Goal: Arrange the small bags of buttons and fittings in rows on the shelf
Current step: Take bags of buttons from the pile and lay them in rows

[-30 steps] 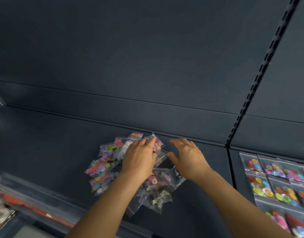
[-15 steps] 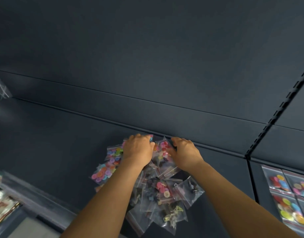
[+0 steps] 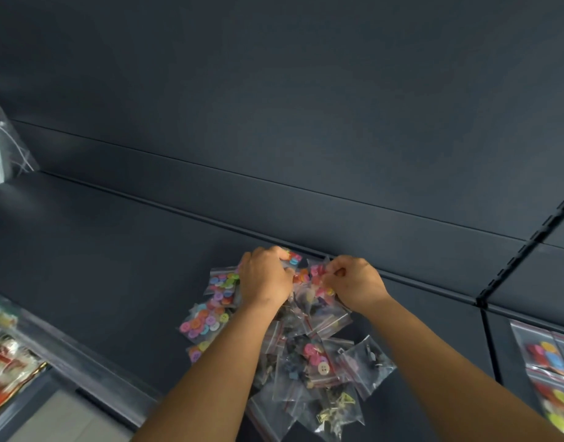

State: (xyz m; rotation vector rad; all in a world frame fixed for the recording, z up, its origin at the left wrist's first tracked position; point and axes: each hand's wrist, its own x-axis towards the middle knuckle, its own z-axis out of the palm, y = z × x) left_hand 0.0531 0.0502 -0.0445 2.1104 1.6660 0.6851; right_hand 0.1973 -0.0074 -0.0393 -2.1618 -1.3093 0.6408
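Both hands have closed in on the far end of the pile since the earlier frames: the right hand [image 3: 354, 287], spread open above the bags a second ago, now has its fingers curled and pinches the top edge of a clear bag of pink and red buttons [image 3: 319, 275]. Left hand [image 3: 265, 277] lies palm-down on the pile, fingers bent over a bag of coloured buttons [image 3: 294, 257] at the rear; whether it grips that bag or only presses on it cannot be determined.

Loose pile of small bags [image 3: 306, 346] sits on the dark shelf [image 3: 114, 266], its far end just beside the back panel's lower edge. Bags of bright buttons fan out to the left; bags of dark and brass-coloured fittings [image 3: 336, 406] lie at the near end.

Bags of buttons already set in rows [image 3: 551, 362] occupy the adjoining shelf section to the right, beyond the slotted upright [image 3: 526, 247].
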